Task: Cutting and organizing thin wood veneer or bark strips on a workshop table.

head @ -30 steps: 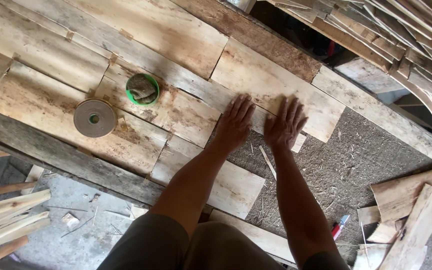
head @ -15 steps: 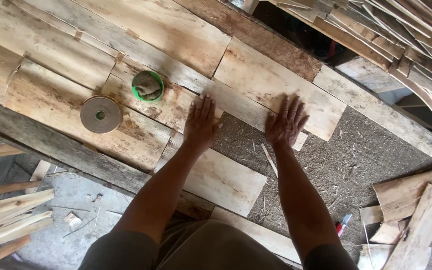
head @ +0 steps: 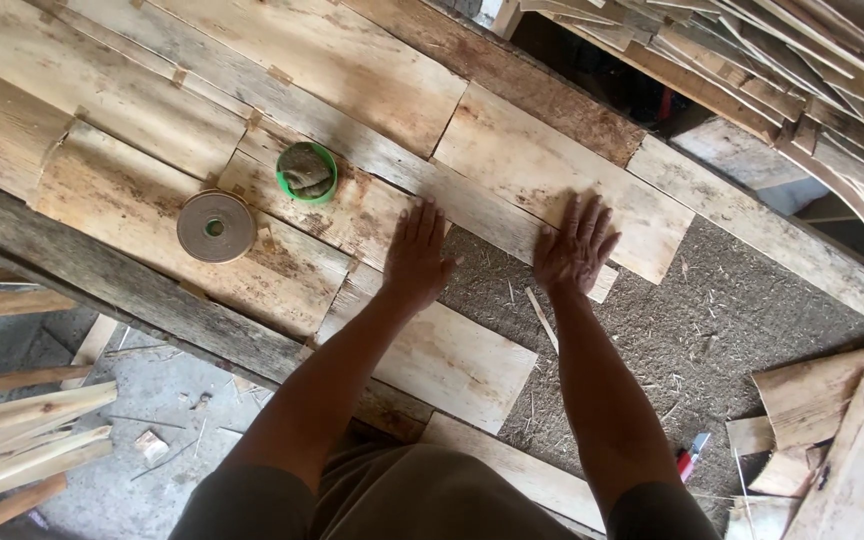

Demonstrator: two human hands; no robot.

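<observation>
Two flat hands press on thin wood sheets laid edge to edge over a workbench. The left hand (head: pixel 417 255) lies palm down, fingers spread, where a stained sheet (head: pixel 282 245) meets a long narrow strip (head: pixel 372 150); just below the palm, a paler sheet (head: pixel 452 355) runs down and to the right. The right hand (head: pixel 574 245) rests open on the lower edge of a wide pale sheet (head: pixel 552 170), whose long side runs from upper left to lower right. Neither hand clasps anything; both only press flat, fingers pointing away from the body. The hands sit near each other with bare grey bench top (head: pixel 712 320) between and below them. Left of the left hand stand a green cup (head: pixel 306 172) and, further left, a roll of tape (head: pixel 215 226) lying flat on the sheets. Loose wood strips (head: pixel 752 50) are heaped at the upper right, well apart from both hands.
</observation>
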